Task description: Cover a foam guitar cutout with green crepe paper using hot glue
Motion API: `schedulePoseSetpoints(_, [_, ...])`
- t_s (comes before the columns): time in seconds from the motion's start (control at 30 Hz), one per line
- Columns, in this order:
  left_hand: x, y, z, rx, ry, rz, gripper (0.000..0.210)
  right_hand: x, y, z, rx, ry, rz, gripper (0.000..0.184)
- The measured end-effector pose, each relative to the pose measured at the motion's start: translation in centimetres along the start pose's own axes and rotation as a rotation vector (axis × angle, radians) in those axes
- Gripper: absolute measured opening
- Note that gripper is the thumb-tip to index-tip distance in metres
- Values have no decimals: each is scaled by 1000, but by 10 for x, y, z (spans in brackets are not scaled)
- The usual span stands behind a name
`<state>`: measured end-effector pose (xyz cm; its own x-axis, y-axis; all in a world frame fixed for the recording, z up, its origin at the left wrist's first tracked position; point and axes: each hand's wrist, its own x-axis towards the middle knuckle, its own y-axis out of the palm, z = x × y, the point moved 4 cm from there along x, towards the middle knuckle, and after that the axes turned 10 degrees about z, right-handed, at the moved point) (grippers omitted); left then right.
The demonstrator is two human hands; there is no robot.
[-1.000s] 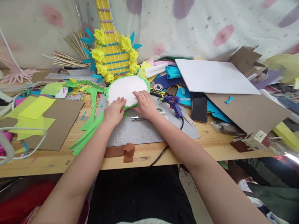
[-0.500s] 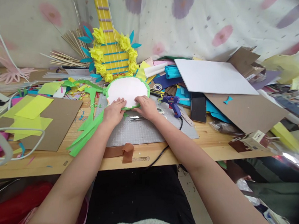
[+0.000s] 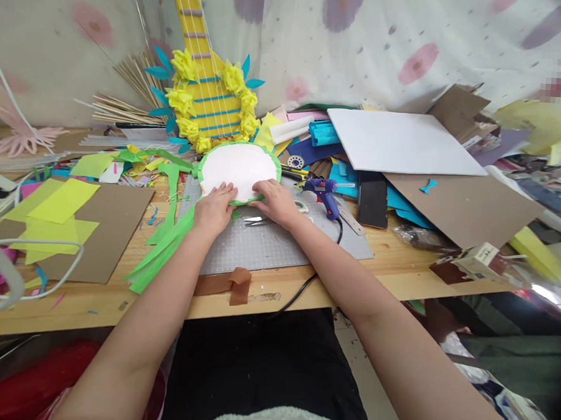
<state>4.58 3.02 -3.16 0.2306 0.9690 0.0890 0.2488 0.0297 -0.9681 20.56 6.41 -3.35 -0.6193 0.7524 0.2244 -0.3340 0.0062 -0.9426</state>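
A white oval board (image 3: 240, 166) with green crepe paper folded round its rim lies over the grey cutting mat (image 3: 278, 251). My left hand (image 3: 216, 209) grips its lower left edge, fingers resting on the white face. At the lower right edge, my right hand (image 3: 275, 200) holds the rim between bent fingers and thumb. Loose green crepe strips (image 3: 164, 253) trail down beside my left forearm. Small scissors (image 3: 257, 221) lie on the mat just below my hands, partly hidden by my right wrist. A blue glue gun (image 3: 326, 197) rests right of my right hand.
Behind the board stands a yellow paper guitar (image 3: 215, 108) with paper roses. To the right lie a phone (image 3: 373, 200), a white foam sheet (image 3: 403, 141) and brown cardboard (image 3: 466, 205). Yellow paper sheets (image 3: 65, 200) are at left. The glue gun's black cord (image 3: 299, 293) crosses the table's front edge.
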Motion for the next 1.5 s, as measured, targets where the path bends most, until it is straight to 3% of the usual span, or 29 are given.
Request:
schedulePoseSetpoints(0.33, [0,-1,-1,-12,-4,3,46,2,-6,2,-38,-1,55,23])
schedulePoseSetpoints(0.6, [1,2,2,-17,0,-11,46,2,-2,-10,72,4,-5,16])
schedulePoseSetpoints(0.83, [0,1,2,-13,-12,-8,43,1,5,1,-33,-31,-45,46])
schedulePoseSetpoints(1.03, [0,0,1,-6,-11,7,43,7,6,6,-107,-13,-38,34])
schedulePoseSetpoints(1.5, [0,-2,-3,-11,2,-17,48,6,-5,10,-81,-2,2,25])
